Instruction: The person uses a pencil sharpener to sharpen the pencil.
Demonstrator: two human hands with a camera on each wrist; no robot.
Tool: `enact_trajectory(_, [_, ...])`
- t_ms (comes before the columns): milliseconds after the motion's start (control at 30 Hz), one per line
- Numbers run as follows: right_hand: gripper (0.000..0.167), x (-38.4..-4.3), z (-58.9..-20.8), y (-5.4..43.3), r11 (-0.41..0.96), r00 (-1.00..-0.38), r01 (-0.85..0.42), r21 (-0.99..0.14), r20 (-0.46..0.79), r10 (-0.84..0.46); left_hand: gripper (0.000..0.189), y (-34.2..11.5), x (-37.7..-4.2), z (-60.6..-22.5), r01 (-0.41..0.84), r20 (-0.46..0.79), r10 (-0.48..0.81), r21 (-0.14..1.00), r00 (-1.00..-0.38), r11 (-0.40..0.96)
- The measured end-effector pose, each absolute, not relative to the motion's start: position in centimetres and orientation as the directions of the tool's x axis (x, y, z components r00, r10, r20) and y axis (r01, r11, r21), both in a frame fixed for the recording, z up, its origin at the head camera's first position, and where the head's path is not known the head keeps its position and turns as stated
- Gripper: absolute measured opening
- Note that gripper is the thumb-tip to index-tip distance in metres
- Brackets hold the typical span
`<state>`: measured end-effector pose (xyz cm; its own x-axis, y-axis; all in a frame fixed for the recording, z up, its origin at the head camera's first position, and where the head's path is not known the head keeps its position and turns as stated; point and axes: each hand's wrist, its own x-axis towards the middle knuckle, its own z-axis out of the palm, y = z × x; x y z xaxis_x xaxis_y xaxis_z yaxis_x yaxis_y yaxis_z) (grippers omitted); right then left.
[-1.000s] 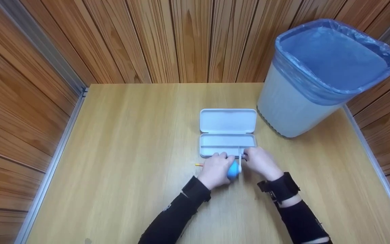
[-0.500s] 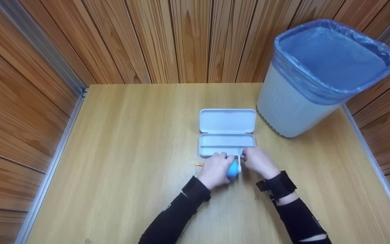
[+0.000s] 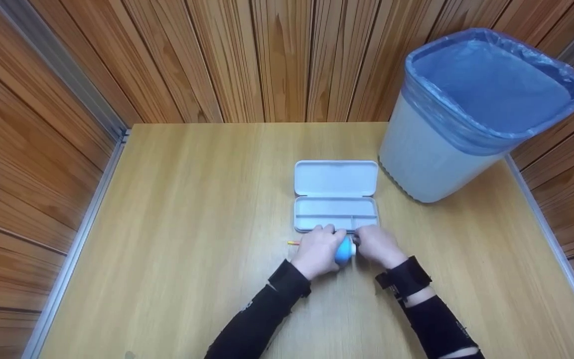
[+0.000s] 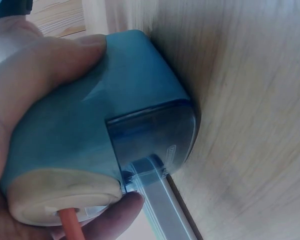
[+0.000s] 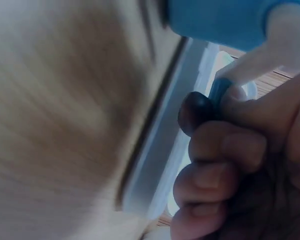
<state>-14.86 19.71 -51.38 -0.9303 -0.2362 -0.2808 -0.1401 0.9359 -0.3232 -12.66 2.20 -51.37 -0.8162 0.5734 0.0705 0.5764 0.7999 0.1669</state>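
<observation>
Sharpener (image 4: 75,130) in left hand's (image 3: 318,252) grip, on table (image 3: 192,224). Pencil (image 4: 71,225) in sharpener, sticking out left of that grip. Crank (image 5: 255,62) at sharpener's opposite end, right of left hand; knob (image 5: 220,92) in right hand's (image 3: 379,245) grip. Pencil case (image 3: 334,206) on table just beyond both grips, its lid (image 3: 336,178) behind, farther from hands. Bin (image 3: 426,167) on table, well beyond right hand's grip and rightward; liner (image 3: 496,89) in bin. Wall (image 3: 282,60) behind everything.
</observation>
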Motion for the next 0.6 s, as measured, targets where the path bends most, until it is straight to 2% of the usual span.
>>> enact_trajectory(367, [0.013,-12.2,-52.7,19.2,0.94,-0.938,-0.167,-0.298,-0.245,-0.244,0.058,2.2,-12.7,-51.2,0.563,0.046,0.566,0.195,-0.823,0.803])
enact_trajectory(600, [0.024,-10.4,-53.1,19.2,0.932,-0.95,-0.229,-0.279,-0.143,-0.277,0.056,2.2,-12.7,-51.5,0.568,0.082,0.563,0.178,-0.823,0.804])
